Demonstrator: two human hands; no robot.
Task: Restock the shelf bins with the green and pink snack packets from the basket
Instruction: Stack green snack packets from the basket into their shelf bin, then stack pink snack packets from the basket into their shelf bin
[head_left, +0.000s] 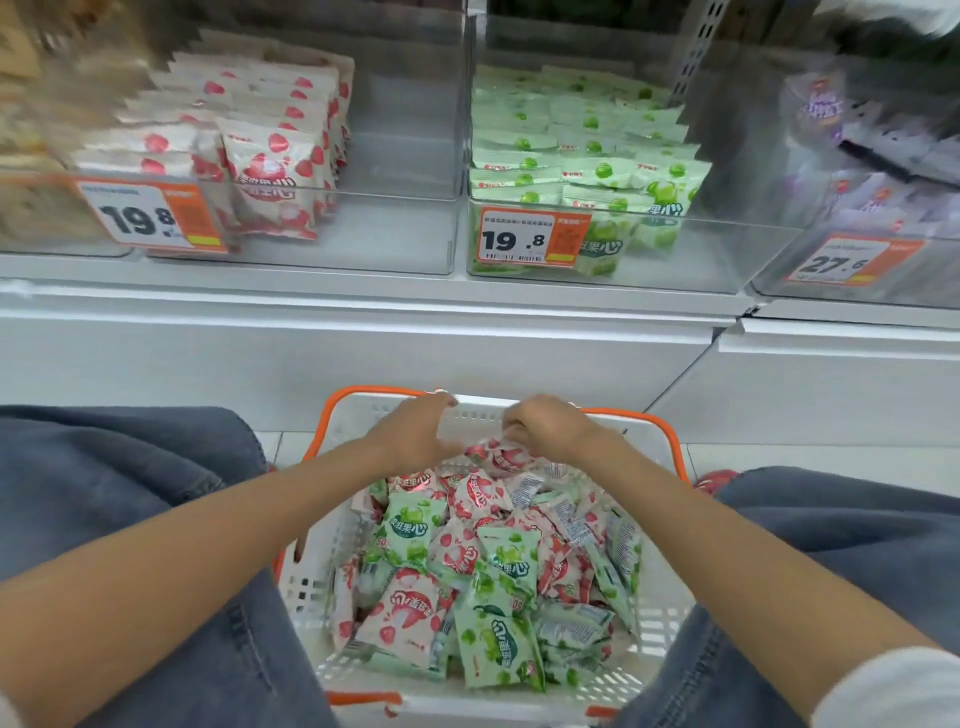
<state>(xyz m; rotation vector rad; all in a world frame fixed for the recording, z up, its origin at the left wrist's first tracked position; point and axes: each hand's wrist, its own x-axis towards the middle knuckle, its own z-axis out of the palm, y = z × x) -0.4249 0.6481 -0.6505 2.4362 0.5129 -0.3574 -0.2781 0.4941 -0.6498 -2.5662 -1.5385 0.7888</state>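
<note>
Two clear bins sat on the white shelf (363, 312): the pink bin (400, 234) at left and the green bin (706, 254) beside it. Their stock stood upright in rows, blurred toward the far left. Below, the white basket (670, 597) held green and pink packets (467, 582) jumbled at all angles. Our left hand (415, 436) hovered over its far end, fingers spread and released. Our right hand (545, 423), fingers curled, grasped a pink packet (501, 458) by its upper edge, the fingertips hidden.

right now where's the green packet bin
Head view, on the shelf right of centre: the bin of green packets stands between the pink-packet bin on its left and the purple-packet bin on its right.
</note>
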